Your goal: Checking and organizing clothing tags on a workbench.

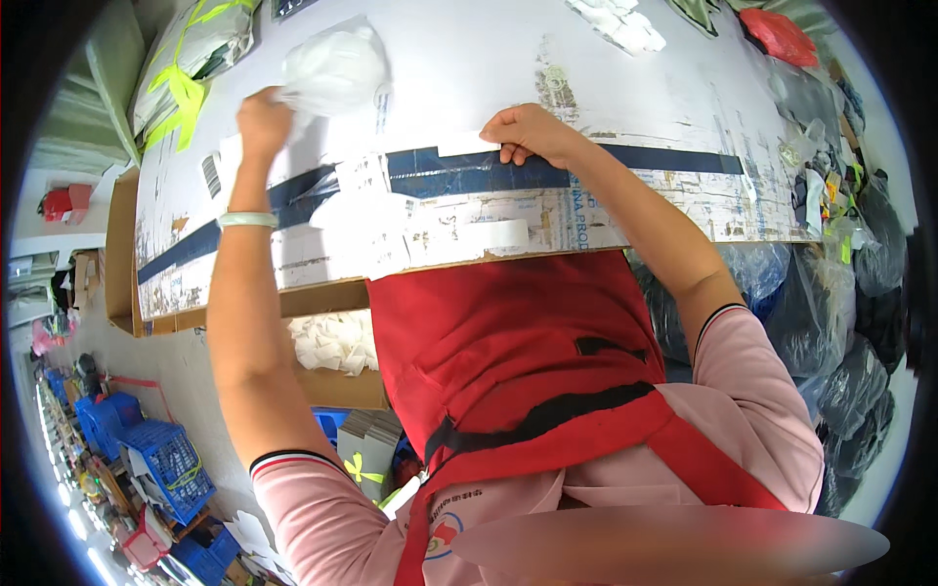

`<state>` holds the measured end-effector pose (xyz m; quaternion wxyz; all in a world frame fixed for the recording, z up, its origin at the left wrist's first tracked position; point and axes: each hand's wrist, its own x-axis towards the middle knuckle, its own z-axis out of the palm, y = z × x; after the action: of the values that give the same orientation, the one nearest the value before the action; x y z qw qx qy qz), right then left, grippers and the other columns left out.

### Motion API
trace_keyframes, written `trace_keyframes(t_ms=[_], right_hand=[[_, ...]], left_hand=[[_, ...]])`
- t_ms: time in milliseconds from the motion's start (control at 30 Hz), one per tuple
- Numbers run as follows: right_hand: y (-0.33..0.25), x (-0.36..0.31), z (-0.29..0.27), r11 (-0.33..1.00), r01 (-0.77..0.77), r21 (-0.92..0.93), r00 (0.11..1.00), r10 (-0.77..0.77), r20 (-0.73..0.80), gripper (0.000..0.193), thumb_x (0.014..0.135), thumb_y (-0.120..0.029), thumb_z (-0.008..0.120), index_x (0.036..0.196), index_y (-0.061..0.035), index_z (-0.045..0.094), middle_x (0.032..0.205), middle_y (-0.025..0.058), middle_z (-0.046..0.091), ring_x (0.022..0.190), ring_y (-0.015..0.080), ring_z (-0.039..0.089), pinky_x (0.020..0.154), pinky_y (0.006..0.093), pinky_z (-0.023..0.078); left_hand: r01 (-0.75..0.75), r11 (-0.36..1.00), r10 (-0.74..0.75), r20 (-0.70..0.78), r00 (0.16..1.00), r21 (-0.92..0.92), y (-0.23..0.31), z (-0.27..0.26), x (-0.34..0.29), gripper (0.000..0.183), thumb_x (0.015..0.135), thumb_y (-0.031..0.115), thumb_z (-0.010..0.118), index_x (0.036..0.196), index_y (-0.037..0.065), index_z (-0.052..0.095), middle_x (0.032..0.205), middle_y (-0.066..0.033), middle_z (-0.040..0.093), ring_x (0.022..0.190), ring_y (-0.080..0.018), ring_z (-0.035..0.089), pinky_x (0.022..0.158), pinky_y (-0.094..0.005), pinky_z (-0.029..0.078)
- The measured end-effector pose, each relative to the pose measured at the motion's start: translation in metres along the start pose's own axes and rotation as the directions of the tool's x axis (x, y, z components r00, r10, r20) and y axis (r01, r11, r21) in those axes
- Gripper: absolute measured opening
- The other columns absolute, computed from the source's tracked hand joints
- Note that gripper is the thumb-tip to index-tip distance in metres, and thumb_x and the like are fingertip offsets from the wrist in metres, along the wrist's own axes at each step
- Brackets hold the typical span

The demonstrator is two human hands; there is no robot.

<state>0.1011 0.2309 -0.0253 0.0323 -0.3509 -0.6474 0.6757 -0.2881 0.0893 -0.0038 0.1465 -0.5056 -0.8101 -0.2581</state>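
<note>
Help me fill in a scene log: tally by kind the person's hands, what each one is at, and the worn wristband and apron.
Hands: 2, left hand and right hand
Translucent bag: 1
White slip: 1
Pale wristband: 1
Red apron: 1
Total: 6

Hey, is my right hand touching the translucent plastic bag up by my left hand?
Apart: the head view shows white work surface between your right hand and the plastic bag.

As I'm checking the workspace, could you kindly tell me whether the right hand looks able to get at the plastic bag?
Probably yes: nothing tall shows on the tabletop between the right hand and plastic bag, though the left hand at its edge may crowd that side.
</note>
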Motion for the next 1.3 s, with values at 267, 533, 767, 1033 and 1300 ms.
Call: trace_keyframes(t_ms=[267,533,767,1033,1300], right_hand=[[0.002,-0.005,0.001,1.000,0.009,-0.012,1.000,-0.009,-0.003,0.025,0.088,-0.024,0.070,0.097,0.0000,0.069,0.077,0.0042,0.065,0.063,0.0117,0.062,0.052,0.0233,0.049],[0.007,-0.004,-0.004,0.999,0.047,-0.020,0.999,-0.047,-0.016,0.024,0.091,-0.027,0.068,0.093,-0.0038,0.068,0.063,0.0006,0.060,0.052,0.0058,0.054,0.048,0.0189,0.043],[0.007,0.000,0.001,0.996,0.084,-0.040,0.996,-0.084,-0.014,0.025,0.091,-0.030,0.068,0.093,-0.0055,0.069,0.064,-0.0006,0.060,0.052,0.0043,0.054,0.049,0.0172,0.043],[0.009,-0.012,0.001,0.990,0.129,-0.050,0.991,-0.130,-0.019,0.026,0.091,-0.032,0.068,0.096,-0.0058,0.069,0.065,-0.0015,0.060,0.055,0.0037,0.055,0.052,0.0166,0.044],[0.004,-0.052,0.000,0.958,0.225,-0.175,0.974,-0.217,0.066,0.025,0.094,-0.031,0.064,0.097,-0.0065,0.069,0.072,-0.0017,0.062,0.063,0.0050,0.057,0.060,0.0190,0.046]], left_hand=[[0.384,-0.342,-0.460,0.509,0.727,-0.858,-0.071,-0.036,0.100,0.030,0.097,-0.008,0.042,0.125,-0.010,0.034,0.113,-0.0184,0.046,0.093,-0.0371,0.063,0.090,-0.0452,0.062],[0.567,0.177,-0.588,0.376,0.716,-0.804,-0.027,0.001,0.010,0.065,0.090,0.002,0.061,0.145,-0.003,0.026,0.119,-0.0199,0.056,0.095,-0.0286,0.065,0.078,-0.0422,0.059],[0.493,0.754,-0.274,0.475,0.836,-0.433,0.021,-0.032,-0.056,0.018,0.090,0.011,0.066,0.102,0.000,0.072,0.082,-0.0033,0.068,0.069,-0.0099,0.061,0.065,-0.0240,0.050],[0.117,0.837,0.170,0.457,0.873,-0.535,0.170,-0.039,-0.096,0.032,0.086,0.022,0.074,0.110,0.000,0.070,0.101,-0.0104,0.068,0.083,-0.0163,0.061,0.075,-0.0299,0.051],[0.679,0.457,0.088,0.788,0.609,-0.575,0.197,-0.029,-0.122,0.023,0.087,0.024,0.075,0.086,0.001,0.071,0.077,-0.0050,0.069,0.066,-0.0087,0.061,0.063,-0.0209,0.050]])
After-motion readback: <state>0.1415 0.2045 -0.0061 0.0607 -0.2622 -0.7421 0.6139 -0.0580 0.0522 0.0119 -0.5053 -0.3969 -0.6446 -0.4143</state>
